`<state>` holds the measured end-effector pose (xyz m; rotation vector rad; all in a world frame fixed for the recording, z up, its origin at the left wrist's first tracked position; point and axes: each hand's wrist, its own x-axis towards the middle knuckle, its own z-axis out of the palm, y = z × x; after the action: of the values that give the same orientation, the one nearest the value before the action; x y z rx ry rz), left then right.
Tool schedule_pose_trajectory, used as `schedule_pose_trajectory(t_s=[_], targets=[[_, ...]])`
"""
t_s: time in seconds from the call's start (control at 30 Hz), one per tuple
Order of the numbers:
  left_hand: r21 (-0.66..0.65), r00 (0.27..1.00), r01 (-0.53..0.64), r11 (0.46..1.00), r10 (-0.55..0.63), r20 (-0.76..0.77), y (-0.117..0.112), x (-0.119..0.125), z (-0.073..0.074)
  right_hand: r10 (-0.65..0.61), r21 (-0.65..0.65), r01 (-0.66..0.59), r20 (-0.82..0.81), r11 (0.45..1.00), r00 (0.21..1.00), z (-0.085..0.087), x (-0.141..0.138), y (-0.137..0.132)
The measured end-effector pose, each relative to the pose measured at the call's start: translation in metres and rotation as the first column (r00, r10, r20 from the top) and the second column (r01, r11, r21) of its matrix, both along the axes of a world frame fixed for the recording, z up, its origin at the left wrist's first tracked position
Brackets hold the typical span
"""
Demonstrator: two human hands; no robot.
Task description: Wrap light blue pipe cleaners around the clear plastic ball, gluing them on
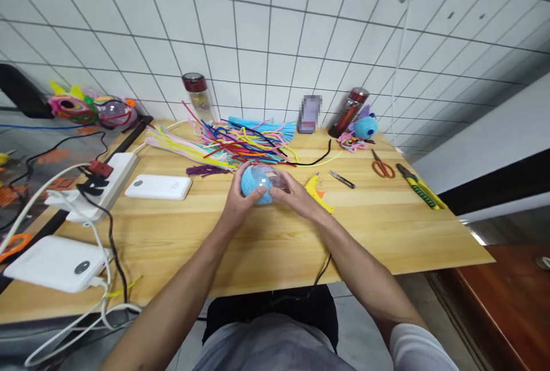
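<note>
Between my two hands is a clear plastic ball [263, 180], its left part covered with light blue pipe cleaners and its right part see-through. My left hand [239, 194] wraps the blue side, thumb across the front. On the clear side, my right hand [293, 193] grips with its thumb near the middle. Just behind the ball lies a heap of colourful pipe cleaners [244, 144], with a purple bunch [208, 171] at its front. A yellow glue gun [318, 192] rests close to the right of my right hand.
Thread snips [342, 179], scissors [382, 166] and pliers [419, 186] lie at the right. Behind stand two flasks [198, 96] [350, 110], a phone [310, 114] and a blue pipe-cleaner figure [365, 126]. Power banks [158, 186], a power strip [107, 184] and cables occupy the left.
</note>
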<state>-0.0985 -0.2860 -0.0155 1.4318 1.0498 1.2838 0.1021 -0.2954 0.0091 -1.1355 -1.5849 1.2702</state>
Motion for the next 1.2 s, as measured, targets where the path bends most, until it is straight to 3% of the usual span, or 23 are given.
schedule_pose_trajectory(t_s=[0.13,0.23,0.3,0.43,0.53,0.63,0.77,0.9,1.03,1.2], targets=[[-0.134,0.991,-0.085,0.987,0.097,0.087,0.008,0.005,0.006,-0.098,0.062,0.093,0.086,0.994,0.991,0.004,0.014,0.008],[-0.210,0.989,-0.093,0.973,0.115,0.097,0.016,0.014,0.017,-0.354,0.190,0.327,0.136,0.926,0.925,0.019,0.052,0.027],[-0.222,0.988,-0.084,0.971,0.110,0.107,0.022,0.020,0.021,-0.539,0.270,0.483,0.191,0.833,0.821,0.031,0.093,0.044],[-0.166,0.980,-0.151,0.975,0.169,0.104,0.031,0.030,0.014,-0.742,0.308,0.675,0.280,0.670,0.609,0.044,0.188,0.082],[-0.164,0.966,-0.232,0.959,0.246,0.074,0.030,0.030,0.001,-0.823,0.318,0.781,0.401,0.537,0.402,0.040,0.250,0.116],[-0.161,0.963,-0.262,0.951,0.269,0.023,0.029,0.023,-0.006,-0.835,0.352,0.818,0.488,0.454,0.253,0.029,0.294,0.156],[-0.193,0.948,-0.310,0.931,0.319,0.018,0.033,0.014,-0.013,-0.816,0.383,0.825,0.558,0.415,0.151,0.012,0.333,0.209],[-0.263,0.951,-0.280,0.923,0.304,0.057,0.036,0.010,-0.023,-0.798,0.375,0.831,0.589,0.412,0.130,-0.003,0.360,0.238],[-0.291,0.950,-0.282,0.914,0.308,0.046,0.036,0.011,-0.024,-0.807,0.380,0.823,0.572,0.422,0.149,-0.010,0.380,0.240],[-0.310,0.947,-0.300,0.902,0.321,0.018,0.035,0.012,-0.019,-0.849,0.397,0.811,0.484,0.429,0.212,-0.016,0.390,0.218]])
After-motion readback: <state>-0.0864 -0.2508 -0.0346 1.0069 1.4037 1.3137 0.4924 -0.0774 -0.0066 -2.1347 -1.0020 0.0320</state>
